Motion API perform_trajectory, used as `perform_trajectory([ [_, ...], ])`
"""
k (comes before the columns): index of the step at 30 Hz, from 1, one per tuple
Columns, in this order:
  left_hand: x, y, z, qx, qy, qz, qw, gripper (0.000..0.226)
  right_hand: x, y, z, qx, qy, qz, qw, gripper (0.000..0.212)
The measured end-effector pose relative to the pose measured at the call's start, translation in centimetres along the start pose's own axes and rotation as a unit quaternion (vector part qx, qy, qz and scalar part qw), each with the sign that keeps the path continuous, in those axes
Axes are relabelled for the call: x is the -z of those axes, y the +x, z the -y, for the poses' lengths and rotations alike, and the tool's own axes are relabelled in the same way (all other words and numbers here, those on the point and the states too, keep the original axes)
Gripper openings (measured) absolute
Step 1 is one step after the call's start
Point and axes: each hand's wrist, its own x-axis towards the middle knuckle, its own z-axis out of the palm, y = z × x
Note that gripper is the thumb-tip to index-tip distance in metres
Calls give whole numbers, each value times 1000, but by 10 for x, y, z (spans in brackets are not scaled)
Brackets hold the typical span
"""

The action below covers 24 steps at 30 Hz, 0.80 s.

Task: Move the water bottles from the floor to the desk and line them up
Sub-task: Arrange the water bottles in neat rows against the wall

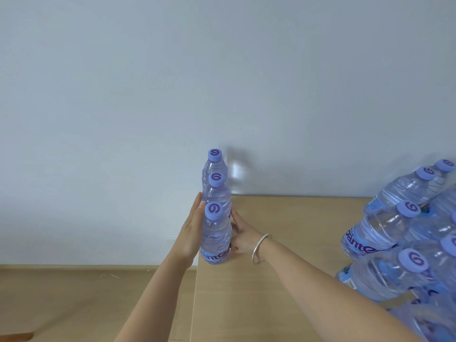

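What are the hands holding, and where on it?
Nearest water bottle of the row: left hand flat against its left side, right hand against its right side, mid-body. No curled grip visible.

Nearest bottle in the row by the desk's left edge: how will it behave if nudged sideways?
The nearest bottle looks full, so probably heavy for its size. It is tall and narrow, so a push near the cap would likely tip it. It stands close to the desk edge, so it may fall off.

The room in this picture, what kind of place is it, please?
Probably a plain office or storeroom. A light wooden desk stands against a bare pale wall, above a wood-look floor, with many water bottles grouped on the desk.
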Motion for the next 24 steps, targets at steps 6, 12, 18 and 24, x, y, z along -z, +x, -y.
perform_trajectory([
  [6,-9,-24,1,-43,33,-210,976,29,11,-57,40,23,-148,-44,988,57],
  [12,-67,-90,-18,-134,-9,-60,989,9,85,-146,32,-61,-377,-246,891,38],
  [18,-123,-105,15,-29,120,216,969,14,138,-205,2,-266,-429,-279,817,26],
  [24,-125,-99,37,-14,250,295,922,34,137,-211,-1,-141,-382,-307,861,30],
])
